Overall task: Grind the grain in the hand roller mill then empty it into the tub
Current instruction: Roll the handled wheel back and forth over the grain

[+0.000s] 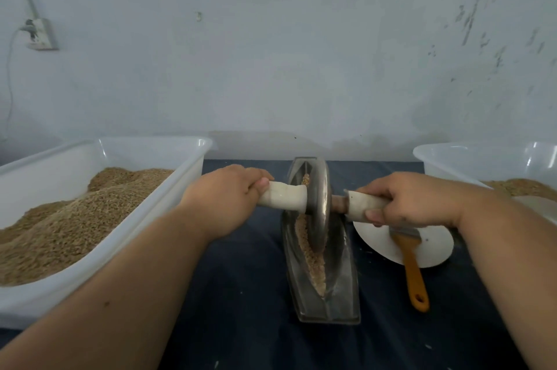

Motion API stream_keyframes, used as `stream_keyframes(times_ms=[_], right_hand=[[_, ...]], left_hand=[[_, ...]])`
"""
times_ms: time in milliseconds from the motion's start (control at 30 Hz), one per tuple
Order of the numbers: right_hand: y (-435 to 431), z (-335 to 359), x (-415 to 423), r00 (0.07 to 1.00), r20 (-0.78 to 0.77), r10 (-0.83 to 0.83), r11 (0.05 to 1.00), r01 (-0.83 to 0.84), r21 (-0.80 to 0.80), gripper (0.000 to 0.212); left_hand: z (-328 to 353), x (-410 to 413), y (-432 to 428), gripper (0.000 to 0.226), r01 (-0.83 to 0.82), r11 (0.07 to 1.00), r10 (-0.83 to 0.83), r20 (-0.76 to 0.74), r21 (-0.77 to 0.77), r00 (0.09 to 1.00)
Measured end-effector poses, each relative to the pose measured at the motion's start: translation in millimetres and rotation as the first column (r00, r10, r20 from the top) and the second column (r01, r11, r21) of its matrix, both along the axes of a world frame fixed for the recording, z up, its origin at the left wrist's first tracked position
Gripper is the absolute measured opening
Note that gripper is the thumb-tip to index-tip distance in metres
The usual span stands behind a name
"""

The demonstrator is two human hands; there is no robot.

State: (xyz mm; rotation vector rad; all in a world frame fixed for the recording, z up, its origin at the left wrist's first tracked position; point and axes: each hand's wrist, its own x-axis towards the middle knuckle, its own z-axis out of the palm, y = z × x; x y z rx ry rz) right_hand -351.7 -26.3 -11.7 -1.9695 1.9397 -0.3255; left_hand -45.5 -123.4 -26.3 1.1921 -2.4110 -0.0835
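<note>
A metal boat-shaped mill trough (pixel 340 273) lies lengthwise on the dark cloth, with crushed grain (pixel 310 258) along its groove. A steel roller disc (pixel 316 203) stands upright in the groove towards its far end. My left hand (pixel 223 197) grips the disc's white left handle (pixel 283 196). My right hand (pixel 413 200) grips the white right handle (pixel 364 203). A white tub (pixel 180 179) heaped with grain stands at the left. A second white tub (pixel 446 155) holding some grain is at the right edge.
A white round plate (pixel 434 249) lies right of the trough with an orange-handled brush (pixel 413 273) across it. A pale wall runs close behind the table. A wall socket (pixel 40 33) with a cable hangs at the upper left.
</note>
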Motion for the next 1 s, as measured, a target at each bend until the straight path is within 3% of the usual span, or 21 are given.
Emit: stream_keyframes(times_ms=[100,200,333,433,533,600,633,700,767,800,867,967,1000], right_hand=[[5.0,8.5,3.0,0.999,0.002,0.039,0.993,-0.039,0.110,0.020],[4.9,8.7,5.6,0.998,-0.055,0.019,0.997,-0.014,0.078,0.020],[-4.7,-4.2,9.2,0.983,-0.141,-0.116,0.983,0.094,-0.158,0.034],[-12.5,-21.4,9.9,0.970,-0.155,-0.186,0.914,0.113,-0.390,0.035],[-17.9,-33.1,5.2,0.951,-0.177,-0.253,0.833,0.121,-0.540,0.057],[-19.2,-36.5,0.7,0.963,-0.154,-0.221,0.828,0.102,-0.551,0.058],[-18.7,-37.2,-2.2,0.979,-0.078,-0.190,0.832,0.118,-0.542,0.053],[-16.4,-39.3,-9.7,0.953,0.266,-0.148,0.804,0.272,-0.528,0.039],[-12.5,-42.0,-17.7,0.734,0.675,-0.076,0.750,0.488,-0.446,0.027],[-11.3,-43.2,-21.3,0.600,0.799,-0.040,0.745,0.551,-0.377,0.022],[-8.7,-44.6,-21.3,0.441,0.898,-0.004,0.763,0.581,-0.282,0.017],[-4.1,-41.0,-14.3,0.420,0.908,0.004,0.808,0.534,-0.251,0.009],[-2.7,-41.1,-16.2,0.417,0.909,0.021,0.834,0.493,-0.246,0.016]], left_hand=[[5.6,2.1,2.4,0.030,0.013,0.999,-0.013,0.025,0.032,1.000],[3.4,-2.0,2.4,0.031,-0.002,1.000,0.002,0.011,-0.002,1.000],[-11.4,-8.7,-5.4,0.034,-0.001,0.995,-0.009,-0.105,-0.098,0.994],[-24.8,-13.2,-15.8,0.034,-0.026,0.992,0.002,-0.199,-0.120,0.980],[-36.1,-12.1,-24.4,0.035,-0.057,0.998,0.054,-0.328,-0.002,0.943],[-39.7,-11.8,-27.0,0.035,-0.052,0.996,0.078,-0.405,0.076,0.911],[-40.4,-12.5,-27.5,0.030,-0.043,0.994,0.084,-0.445,0.102,0.892],[-39.5,-14.3,-27.9,0.013,-0.009,0.979,0.129,-0.590,0.202,0.797],[-40.0,-12.8,-28.9,0.012,0.077,0.935,0.215,-0.727,0.345,0.652],[-42.2,-10.9,-30.0,0.012,0.134,0.910,0.244,-0.765,0.394,0.596],[-48.2,-6.5,-30.9,0.010,0.258,0.869,0.249,-0.823,0.422,0.510],[-54.9,0.9,-33.6,0.007,0.353,0.837,0.246,-0.863,0.419,0.441],[-56.1,3.5,-34.9,0.008,0.362,0.831,0.244,-0.861,0.423,0.445]])
